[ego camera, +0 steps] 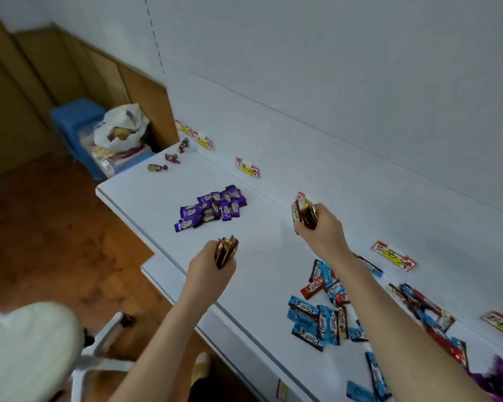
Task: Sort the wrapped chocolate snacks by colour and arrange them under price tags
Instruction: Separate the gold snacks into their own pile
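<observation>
Above the shelf (157, 192) edge, the left hand (212, 268) grasps a gold-brown snack bundle (226, 250), the right hand (320, 227) at its 2 o'clock grips a second bundle (304, 213) half hiding a price tag (301, 196), with purple snacks (212, 208) piled at that hand's 9 o'clock.

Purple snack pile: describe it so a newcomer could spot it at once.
Find the white shelf against the wall. Towards its far left half, just in front of a red-and-yellow price tag, lies a heap of snacks. Every wrapper is purple, unlike the mixed blue and red snacks on the right.
</observation>
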